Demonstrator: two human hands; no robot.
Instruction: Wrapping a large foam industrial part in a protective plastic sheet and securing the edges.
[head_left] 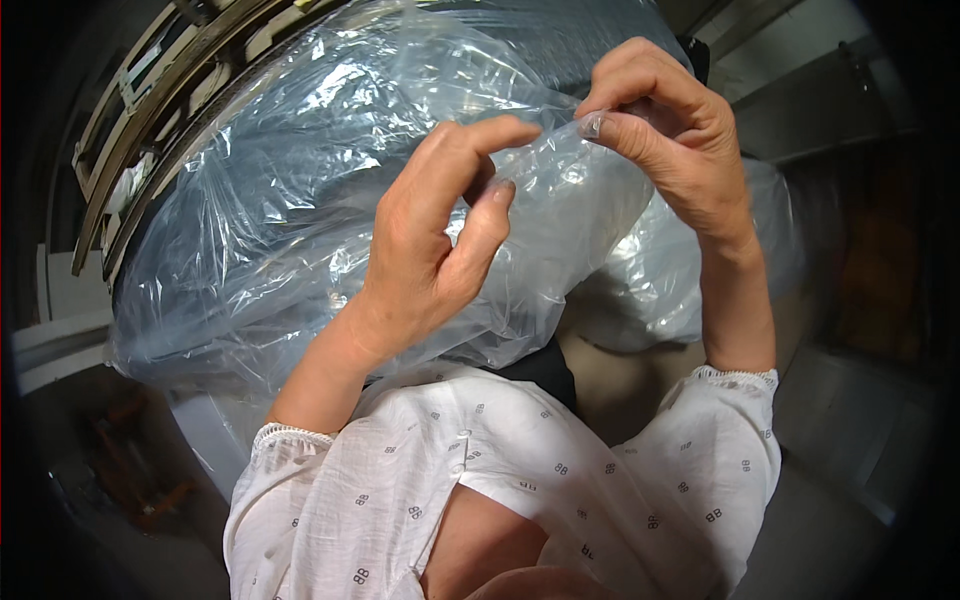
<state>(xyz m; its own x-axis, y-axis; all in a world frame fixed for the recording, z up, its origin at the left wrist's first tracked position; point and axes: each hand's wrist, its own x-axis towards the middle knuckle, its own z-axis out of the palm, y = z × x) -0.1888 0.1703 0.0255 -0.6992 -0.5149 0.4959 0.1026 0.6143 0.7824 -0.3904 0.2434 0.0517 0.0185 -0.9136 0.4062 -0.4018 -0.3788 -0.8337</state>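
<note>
A large, crinkled clear plastic bag (290, 230) spreads across the middle and left in front of me, with light glinting on its folds. My right hand (690, 150) is closed in a pinch, thumb against forefinger, on a thin edge of the bag at the upper right. My left hand (415, 230) hovers over the bag just to the left of that pinch. Its forefinger points toward the right hand, and a gap shows between forefinger and thumb with nothing gripped there. The left hand's other fingers are partly hidden.
More clear plastic (665, 270) hangs at the right, beyond my right forearm. A smooth, dark grey plastic-covered surface (590, 45) lies at the far side. Curved slats of a rack (175, 110) stand at the upper left. Something orange (165, 505) shows dimly at the lower left.
</note>
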